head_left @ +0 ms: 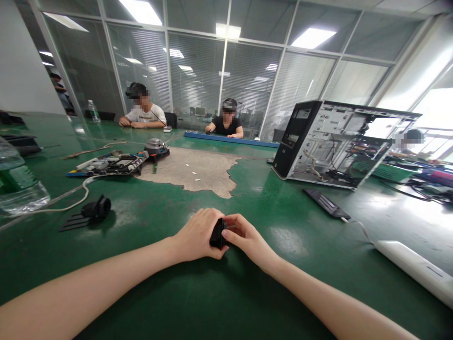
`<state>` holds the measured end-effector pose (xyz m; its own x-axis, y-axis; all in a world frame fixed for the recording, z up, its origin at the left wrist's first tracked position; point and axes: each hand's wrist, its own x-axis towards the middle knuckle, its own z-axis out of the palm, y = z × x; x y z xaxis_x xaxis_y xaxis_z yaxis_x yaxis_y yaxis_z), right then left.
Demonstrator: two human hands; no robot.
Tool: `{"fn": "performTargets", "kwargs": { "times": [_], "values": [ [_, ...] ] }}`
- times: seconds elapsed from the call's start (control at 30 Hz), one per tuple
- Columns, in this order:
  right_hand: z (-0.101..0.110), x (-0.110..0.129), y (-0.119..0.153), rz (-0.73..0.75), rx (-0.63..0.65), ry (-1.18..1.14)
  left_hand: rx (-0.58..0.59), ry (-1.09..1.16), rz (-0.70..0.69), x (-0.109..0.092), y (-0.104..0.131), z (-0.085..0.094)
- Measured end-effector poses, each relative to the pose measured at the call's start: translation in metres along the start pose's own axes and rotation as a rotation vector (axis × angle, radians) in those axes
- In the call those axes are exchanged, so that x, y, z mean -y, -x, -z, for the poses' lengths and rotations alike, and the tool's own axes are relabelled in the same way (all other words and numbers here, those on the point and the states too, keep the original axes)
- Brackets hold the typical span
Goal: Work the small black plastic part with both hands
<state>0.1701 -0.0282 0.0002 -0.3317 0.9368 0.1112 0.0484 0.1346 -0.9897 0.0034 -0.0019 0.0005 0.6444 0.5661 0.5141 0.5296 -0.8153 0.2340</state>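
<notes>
A small black object (pixel 216 234) is held between my two hands, low in the middle of the view, over the green table (pixel 152 278). My left hand (pixel 198 233) wraps round its left side, thumb below and fingers above. From the right, my right hand (pixel 247 238) pinches its edge with thumb and fingers. What the object is cannot be made out, since the hands cover part of it. A black part with a round end and flat prongs (pixel 92 211) lies to the left of my hands.
An open computer case (pixel 300 137) stands at the right, near a black flat device (pixel 326 203) and a white power strip (pixel 412 264). At the left are a circuit board (pixel 113 164), a cable and a water bottle (pixel 21 184). People sit across the table.
</notes>
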Motion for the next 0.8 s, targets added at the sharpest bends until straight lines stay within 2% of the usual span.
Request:
{"fn": "performTargets", "kwargs": {
  "times": [0.23, 0.57, 0.7, 0.8],
  "values": [
    [0.0004, 0.0046, 0.0045, 0.024, 0.074, -0.080, 0.004, -0.017, 0.006, 0.0018, 0.0014, -0.0017],
    [-0.0008, 0.0010, 0.0010, 0.034, 0.004, -0.034, 0.012, -0.019, -0.001, 0.0005, 0.0003, -0.0004],
    [0.0002, 0.0003, 0.0009, 0.002, 0.019, -0.009, 0.018, -0.020, 0.003, 0.0010, 0.0004, -0.0012],
    [0.0004, 0.0020, 0.0031, 0.035, 0.048, -0.035, 0.016, -0.023, 0.005, 0.0020, 0.0004, -0.0021]
  ]
}}
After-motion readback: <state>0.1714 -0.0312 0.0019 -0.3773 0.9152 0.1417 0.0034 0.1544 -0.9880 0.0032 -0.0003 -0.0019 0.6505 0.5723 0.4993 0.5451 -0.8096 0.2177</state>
